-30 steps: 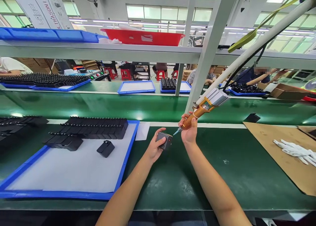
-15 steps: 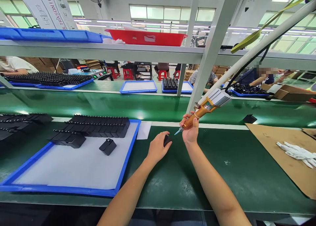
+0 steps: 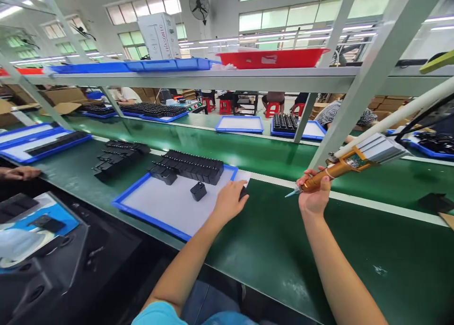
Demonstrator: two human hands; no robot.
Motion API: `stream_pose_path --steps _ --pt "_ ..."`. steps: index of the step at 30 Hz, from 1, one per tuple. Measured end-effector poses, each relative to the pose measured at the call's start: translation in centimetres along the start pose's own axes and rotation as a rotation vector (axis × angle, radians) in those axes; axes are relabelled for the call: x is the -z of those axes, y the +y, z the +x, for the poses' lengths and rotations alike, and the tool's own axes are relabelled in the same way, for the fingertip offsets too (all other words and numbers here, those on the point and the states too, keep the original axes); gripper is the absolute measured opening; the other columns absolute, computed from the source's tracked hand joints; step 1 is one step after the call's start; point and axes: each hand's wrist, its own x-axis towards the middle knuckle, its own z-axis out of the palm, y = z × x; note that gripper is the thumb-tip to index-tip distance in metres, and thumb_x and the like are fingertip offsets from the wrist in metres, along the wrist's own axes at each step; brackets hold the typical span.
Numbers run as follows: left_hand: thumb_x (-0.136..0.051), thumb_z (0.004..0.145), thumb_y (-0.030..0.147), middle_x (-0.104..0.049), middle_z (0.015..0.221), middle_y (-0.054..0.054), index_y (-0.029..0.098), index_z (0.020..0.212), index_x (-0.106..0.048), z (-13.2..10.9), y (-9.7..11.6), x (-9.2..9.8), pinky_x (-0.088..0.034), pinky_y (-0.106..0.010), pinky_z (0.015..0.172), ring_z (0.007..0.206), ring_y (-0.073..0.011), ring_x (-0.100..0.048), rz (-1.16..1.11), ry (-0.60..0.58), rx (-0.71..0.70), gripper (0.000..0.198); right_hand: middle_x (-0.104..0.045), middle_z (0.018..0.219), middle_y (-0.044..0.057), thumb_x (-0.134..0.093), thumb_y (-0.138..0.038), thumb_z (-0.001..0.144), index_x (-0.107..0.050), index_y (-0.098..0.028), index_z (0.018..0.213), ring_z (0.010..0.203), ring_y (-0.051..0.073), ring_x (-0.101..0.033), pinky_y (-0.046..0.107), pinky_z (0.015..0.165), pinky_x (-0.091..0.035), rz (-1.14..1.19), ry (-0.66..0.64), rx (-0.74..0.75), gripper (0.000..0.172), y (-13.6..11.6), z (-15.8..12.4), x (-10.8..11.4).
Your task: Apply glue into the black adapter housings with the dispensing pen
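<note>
My left hand (image 3: 231,201) is closed around a small black box (image 3: 243,192), mostly hidden by the fingers, at the right edge of a blue-rimmed tray (image 3: 151,218). On the tray's white liner a single black box (image 3: 198,191) sits apart from packed rows of similar boxes (image 3: 193,168). To the right, my right hand (image 3: 314,195) grips a gold-coloured dispensing gun (image 3: 324,177) hanging from a white arm. Its blue tapered nozzle (image 3: 292,193) points left, apart from the held box. Both hands are above the green bench.
More black boxes (image 3: 118,159) stand left of the tray. Another person's hand (image 3: 23,173) rests at the far left bench edge. Overhead, a shelf carries a red tray (image 3: 273,59) and blue trays (image 3: 170,65). A slanted metal post (image 3: 358,93) rises behind the gun.
The view has turned left. My left hand has carried the black box leftward to the tray's edge. The nozzle, close to that box before, is now well apart from it.
</note>
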Motion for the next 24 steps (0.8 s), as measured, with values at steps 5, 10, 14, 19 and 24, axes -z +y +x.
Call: stream_pose_path --steps 5,10,14,19,24 --pt "-0.055 0.084 0.019 -0.065 0.102 -0.014 0.018 0.122 -0.056 -2.6 -7.5 0.8 -0.036 -0.051 0.103 0.123 -0.034 -0.044 0.295 0.06 0.074 0.038 -0.061 0.08 -0.002 -0.06 -0.049 0.078 -0.053 -0.026 0.102 0.05 0.009 -0.051 0.024 0.049 -0.04 -0.017 -0.009 0.008 0.034 0.1 0.0 0.0" --pt "-0.058 0.082 0.019 -0.058 0.123 -0.014 0.022 0.113 -0.06 -3.6 -10.9 0.6 -0.025 -0.056 0.111 0.137 -0.0352 -0.031 0.368 0.043 0.077 0.032 -0.061 0.078 -0.002 -0.059 -0.049 0.078 -0.053 -0.025 0.102 0.048 0.01 -0.049 0.025 0.048 -0.038 -0.035 0.005 0.035 0.034 0.2 0.0 -0.1" --pt "-0.063 0.081 0.025 -0.031 0.148 -0.018 0.021 0.116 -0.057 -3.3 -11.6 0.7 -0.039 -0.056 0.101 0.135 -0.0392 -0.033 0.307 0.046 0.21 0.036 -0.062 0.077 -0.002 -0.06 -0.048 0.077 -0.052 -0.025 0.101 0.048 0.01 -0.05 0.026 0.048 -0.039 -0.03 -0.013 0.028 0.034 0.4 0.2 0.1" --pt "-0.056 0.086 0.026 -0.046 0.131 -0.014 0.018 0.122 -0.054 -2.9 -13.2 2.3 -0.046 -0.04 0.093 0.116 -0.0291 -0.052 0.242 0.023 0.274 0.037 -0.063 0.077 -0.004 -0.063 -0.047 0.076 -0.052 -0.025 0.101 0.047 0.009 -0.05 0.023 0.047 -0.04 0.007 0.019 0.012 0.035 0.5 0.2 -0.1" --pt "-0.048 0.087 0.03 -0.049 0.122 -0.021 0.007 0.12 -0.053 -1.6 -19.7 4.2 -0.043 -0.05 0.094 0.118 -0.038 -0.049 0.385 0.111 0.325 0.041 -0.062 0.075 -0.005 -0.065 -0.048 0.076 -0.049 -0.024 0.1 0.046 0.006 -0.049 0.018 0.042 -0.038 0.019 0.029 -0.022 0.037 0.7 0.0 -0.5"
